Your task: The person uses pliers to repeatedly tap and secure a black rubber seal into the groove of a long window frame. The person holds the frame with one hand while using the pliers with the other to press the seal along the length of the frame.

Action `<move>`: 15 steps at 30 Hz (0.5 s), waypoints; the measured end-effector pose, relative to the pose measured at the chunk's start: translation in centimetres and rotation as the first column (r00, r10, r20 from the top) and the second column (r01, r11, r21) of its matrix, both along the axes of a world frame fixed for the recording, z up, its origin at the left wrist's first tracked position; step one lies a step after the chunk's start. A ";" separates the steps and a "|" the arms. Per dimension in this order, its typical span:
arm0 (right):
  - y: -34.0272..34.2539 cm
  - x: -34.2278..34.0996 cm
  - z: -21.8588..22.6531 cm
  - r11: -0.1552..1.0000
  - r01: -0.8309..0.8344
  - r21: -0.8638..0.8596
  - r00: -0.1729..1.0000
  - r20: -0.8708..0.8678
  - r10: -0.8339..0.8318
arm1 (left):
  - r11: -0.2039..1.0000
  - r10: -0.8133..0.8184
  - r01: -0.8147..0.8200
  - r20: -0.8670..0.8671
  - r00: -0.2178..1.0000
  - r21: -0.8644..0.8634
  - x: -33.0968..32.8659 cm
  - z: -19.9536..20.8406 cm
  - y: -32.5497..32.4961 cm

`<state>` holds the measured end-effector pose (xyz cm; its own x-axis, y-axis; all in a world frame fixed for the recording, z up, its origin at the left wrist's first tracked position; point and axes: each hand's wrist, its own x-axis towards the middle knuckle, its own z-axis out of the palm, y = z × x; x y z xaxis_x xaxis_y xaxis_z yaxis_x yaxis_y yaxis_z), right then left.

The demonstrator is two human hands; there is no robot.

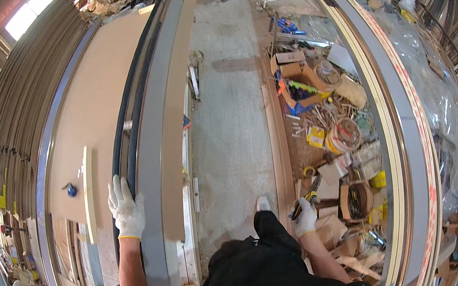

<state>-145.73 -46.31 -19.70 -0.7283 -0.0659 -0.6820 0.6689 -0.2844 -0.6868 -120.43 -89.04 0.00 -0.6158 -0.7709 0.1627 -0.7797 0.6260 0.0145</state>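
Observation:
My left hand (127, 211), in a white glove, lies with its fingers stretched out over the black strips (126, 115) of a long profile. A wide grey panel face (150, 89) runs beside those strips. Low at my right side, my right hand (305, 218), also gloved in white, is closed around a yellow-and-black hand tool (311, 194). The tool's exact kind is hard to make out. A cream-coloured strip (90, 193) and a small dark blue round object (71, 190) rest on the beige board (89, 105) left of my left hand.
To the right stands another long framed panel (369, 59) with cream and red-marked edges. Between it and the concrete aisle (230, 112) lie an open cardboard box (300, 79), a bucket (344, 136) and loose scraps. Tall stacked profiles (28, 85) line the left; plastic sheeting (440, 101) covers the far right.

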 end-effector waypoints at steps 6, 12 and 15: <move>-10.7 -19.1 0.0 0.959 -0.264 -0.102 0.958 0.090 0.273 | 0.989 0.119 -0.113 0.064 0.991 -0.095 -12.1 0.3 -7.9; -28.5 -32.5 5.2 0.700 -0.688 0.192 0.678 -0.172 0.714 | 0.977 0.203 -0.196 -0.080 0.976 0.088 -21.8 0.8 -14.4; -37.9 -38.8 4.7 0.454 -0.776 0.438 0.402 -0.211 0.891 | 0.973 0.210 -0.199 -0.093 0.973 0.114 -27.7 1.4 -17.7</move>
<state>-184.49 -84.23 -15.04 -0.5732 -0.6701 -0.4715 0.1561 0.4756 -0.8657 -148.13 -106.74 1.40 -0.4271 -0.8948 0.1302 -0.8819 0.4440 0.1583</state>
